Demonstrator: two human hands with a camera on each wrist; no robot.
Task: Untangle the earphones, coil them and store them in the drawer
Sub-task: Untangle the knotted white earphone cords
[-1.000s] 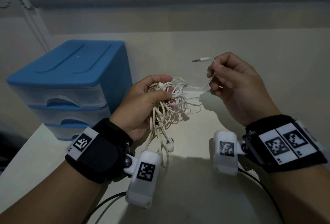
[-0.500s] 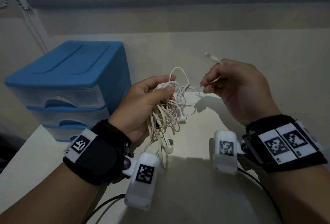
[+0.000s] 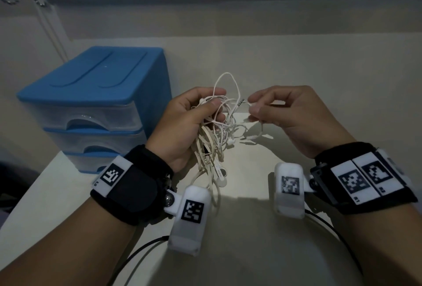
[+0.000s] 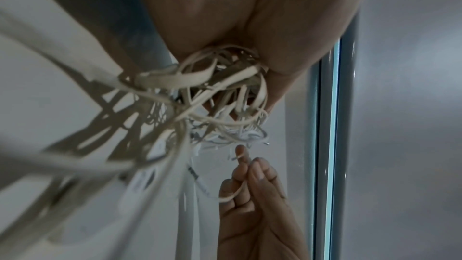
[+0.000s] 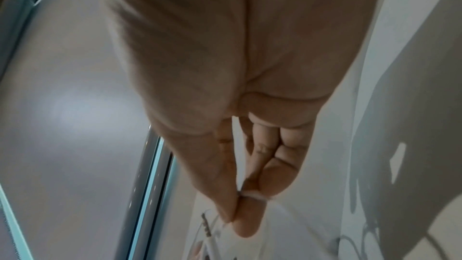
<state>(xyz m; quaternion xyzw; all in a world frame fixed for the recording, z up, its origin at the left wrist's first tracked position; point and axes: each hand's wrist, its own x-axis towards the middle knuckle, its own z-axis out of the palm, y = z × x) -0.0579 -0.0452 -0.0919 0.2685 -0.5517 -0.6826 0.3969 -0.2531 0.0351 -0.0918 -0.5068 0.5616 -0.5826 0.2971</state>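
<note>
Earphones: one knotted white bundle, held in the air between my two hands above the table. Left hand has fingers and thumb curled around the upper part of the tangle; loose loops and earbuds hang down from the palm toward the wrist. One loop stands up above the left fingertips. Right hand sits just right of the bundle, thumb and forefinger pinching a single strand close to the plug; the plug tip points toward the left hand. In the right wrist view I see the same strand pinched at the fingertips, the remaining fingers folded beside them. Drawer unit, blue top with clear drawers, stands on the table left of the left hand, all visible drawers closed.
</note>
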